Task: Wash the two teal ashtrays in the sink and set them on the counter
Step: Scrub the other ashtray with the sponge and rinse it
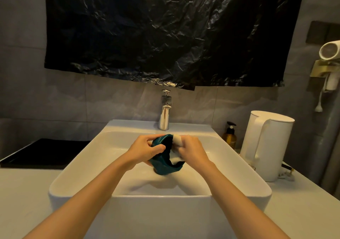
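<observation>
left hand [147, 149]: clenched round teal ashtray [162, 164], tilted
right hand [192, 149]: pinching white sponge [178, 140]
sponge: touching ashtray rim, opposite left grip
ashtray: in left grip, over sink [158, 216]

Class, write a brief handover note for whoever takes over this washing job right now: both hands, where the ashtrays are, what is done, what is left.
Left hand: grips a teal ashtray, tilted on edge over the sink.
Right hand: holds a white sponge against the ashtray's inside.
Done: scrubbing is under way; no ashtray is on the counter.
Left: finish and rinse this one, set it on the counter, then wash the second, which is not clearly visible.
</observation>
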A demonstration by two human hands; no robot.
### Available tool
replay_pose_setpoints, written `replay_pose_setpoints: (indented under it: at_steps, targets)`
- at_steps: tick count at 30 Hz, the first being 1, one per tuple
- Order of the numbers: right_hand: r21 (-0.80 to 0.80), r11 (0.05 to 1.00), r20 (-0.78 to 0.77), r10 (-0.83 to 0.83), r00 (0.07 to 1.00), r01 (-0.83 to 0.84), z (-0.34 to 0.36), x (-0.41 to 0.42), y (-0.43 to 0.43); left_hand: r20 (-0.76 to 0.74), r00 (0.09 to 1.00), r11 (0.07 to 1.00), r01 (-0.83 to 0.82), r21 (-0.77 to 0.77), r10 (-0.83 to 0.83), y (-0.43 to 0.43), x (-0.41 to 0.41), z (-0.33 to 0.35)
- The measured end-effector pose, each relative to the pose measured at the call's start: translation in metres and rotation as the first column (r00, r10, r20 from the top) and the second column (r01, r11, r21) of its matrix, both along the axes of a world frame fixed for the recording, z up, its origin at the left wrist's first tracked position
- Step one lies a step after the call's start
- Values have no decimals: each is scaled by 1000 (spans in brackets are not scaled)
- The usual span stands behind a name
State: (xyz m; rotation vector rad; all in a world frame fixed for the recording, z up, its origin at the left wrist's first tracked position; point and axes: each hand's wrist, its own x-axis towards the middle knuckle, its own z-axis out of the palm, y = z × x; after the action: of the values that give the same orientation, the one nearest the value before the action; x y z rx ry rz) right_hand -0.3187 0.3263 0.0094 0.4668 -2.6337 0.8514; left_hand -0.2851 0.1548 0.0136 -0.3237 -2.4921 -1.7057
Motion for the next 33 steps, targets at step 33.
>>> replay_pose_setpoints:
  at_steps: [33]
  targets:
    - [-177, 969, 152, -144, 978, 170, -7, 1, -14, -246, 955, 986, -167, 16, 166, -2, -4, -2]
